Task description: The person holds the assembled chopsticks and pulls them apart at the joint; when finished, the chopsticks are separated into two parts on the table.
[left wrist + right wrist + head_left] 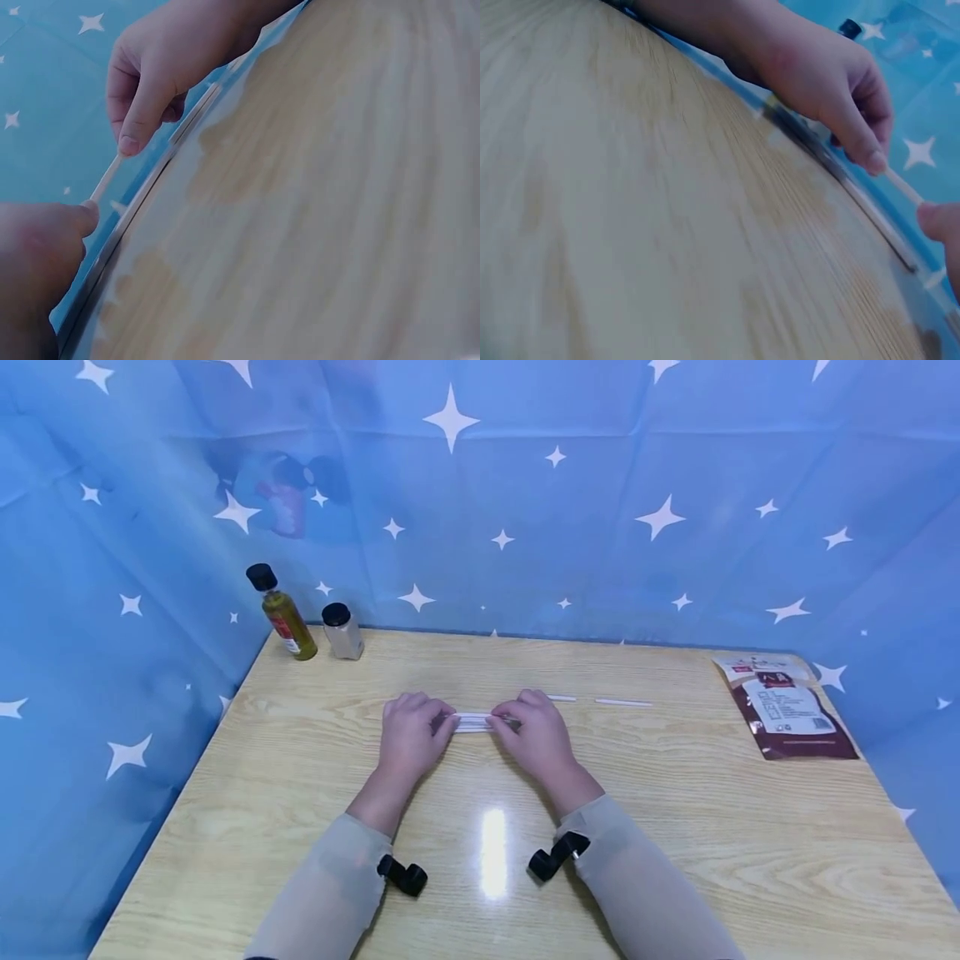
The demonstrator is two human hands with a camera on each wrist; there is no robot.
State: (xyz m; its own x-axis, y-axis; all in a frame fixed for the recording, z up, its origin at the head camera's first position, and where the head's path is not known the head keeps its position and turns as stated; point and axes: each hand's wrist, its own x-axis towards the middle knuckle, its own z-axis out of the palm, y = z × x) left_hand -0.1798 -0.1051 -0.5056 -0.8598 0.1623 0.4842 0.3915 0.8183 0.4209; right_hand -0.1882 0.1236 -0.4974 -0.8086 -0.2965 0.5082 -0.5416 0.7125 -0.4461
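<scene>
Nearest: 2 pale sleeves [322, 893] on the person's forearms, reaching in over the wood-grain table [712, 877]. 1 black fixture [405, 875] sits by the left cuff, 1 more black fixture [558, 856] by the right. Bright glare [493, 852] on the tabletop between the forearms.

Further in, mid-table: left hand [415, 735] and right hand [534, 735], facing each other, near but apart. Left hand grasps 1 end of a thin white stick [474, 716], pinched at the thumb tip; right hand pinches the other end the same way. Neither is released. The stick spans the gap between the 2 thumbs, roughly crosswise to the person; both wrist views show it in line with the thumb tips. More white sticks [472, 730] show just on the near side of it, between the hands; exact count unclear, ends hidden by fingers.

Just past the right hand: 1 short white piece [561, 698], left end possibly behind the hand. To its right, a small gap, then 1 longer white piece [624, 702], in line with it, lying on the table.

Far right: maroon-and-white bag [787, 706] lying flat, print too small to read. Far left corner: black-capped bottle [288, 622], yellow-green contents, standing just beside a black-lidded jar [343, 631].

Behind everything: blue backdrop [510, 485] with white stars.
</scene>
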